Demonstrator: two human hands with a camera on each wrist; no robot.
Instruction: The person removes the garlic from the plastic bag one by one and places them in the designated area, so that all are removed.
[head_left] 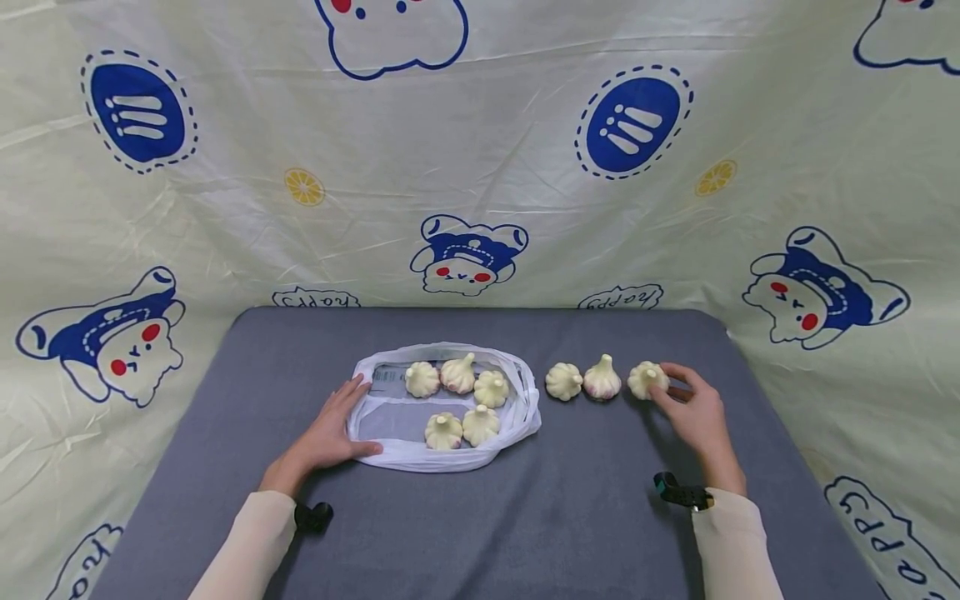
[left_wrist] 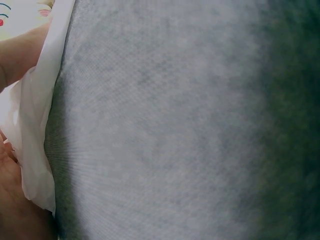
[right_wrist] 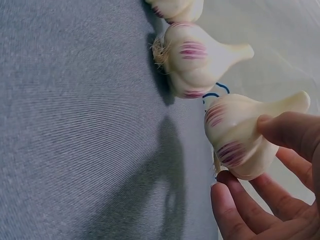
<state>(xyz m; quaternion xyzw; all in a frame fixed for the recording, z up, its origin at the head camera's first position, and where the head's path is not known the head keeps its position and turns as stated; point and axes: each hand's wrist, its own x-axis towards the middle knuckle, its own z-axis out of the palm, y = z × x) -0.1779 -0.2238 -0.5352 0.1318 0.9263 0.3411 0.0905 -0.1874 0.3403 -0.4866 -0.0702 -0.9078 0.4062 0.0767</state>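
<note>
My right hand (head_left: 693,412) pinches a garlic bulb (right_wrist: 232,130) between thumb and fingers, at the right end of a row. In the right wrist view the bulb is white with purple streaks, its stem pointing away from the table. Beside it on the cloth sit a middle bulb (head_left: 602,379) and a left bulb (head_left: 563,382). A white plastic bag (head_left: 525,408) lies spread with its mouth up, several garlic bulbs (head_left: 442,431) inside. My left hand (head_left: 330,429) holds the bag's left rim, fingers and thumb spread along it; white plastic partly hides them in the left wrist view.
A grey cloth (head_left: 585,517) covers the table. Behind and around it hangs a pale printed sheet (head_left: 510,183). A barcode-like label (head_left: 388,377) shows at the bag's back left. Each wrist wears a black band (head_left: 682,493).
</note>
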